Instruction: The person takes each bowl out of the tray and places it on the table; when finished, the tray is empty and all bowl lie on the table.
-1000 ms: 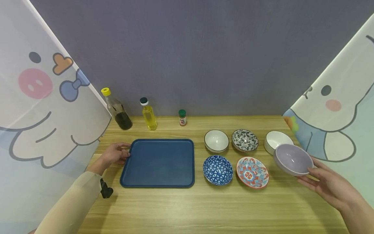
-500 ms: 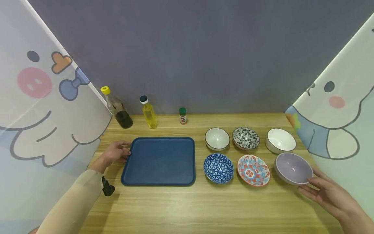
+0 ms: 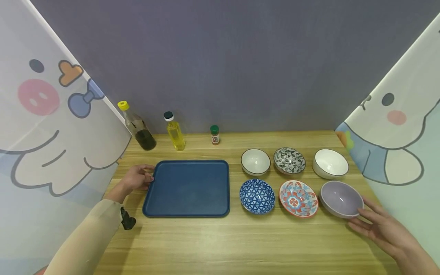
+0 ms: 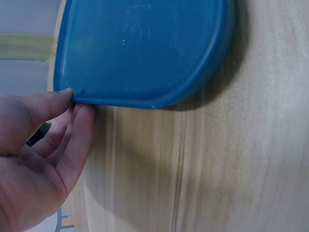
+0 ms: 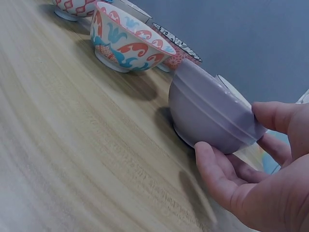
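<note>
My left hand (image 3: 135, 178) pinches the left rim of a dark blue rectangular tray (image 3: 187, 189), thumb over the edge and fingers against its outer side in the left wrist view. At the right, my right hand (image 3: 386, 229) holds a lavender bowl (image 3: 341, 199) by its near right side. In the right wrist view its thumb lies at the rim, while the fingers curl against the lower wall of the lavender bowl (image 5: 210, 108). The bowl is upright, close over the table, beside a red-and-blue patterned bowl (image 3: 298, 198).
A blue-and-white patterned bowl (image 3: 257, 196), a white bowl (image 3: 255, 162), a black-leaf bowl (image 3: 289, 160) and a deeper white bowl (image 3: 330, 164) stand nearby. Along the back wall are a dark sauce bottle (image 3: 145, 139), an oil bottle (image 3: 176, 135) and a green-capped spice jar (image 3: 214, 135).
My right hand has lowered the lavender bowl, levelled it and brought it slightly left, in front of the deeper white bowl. The left hand has stayed at the tray's edge.
</note>
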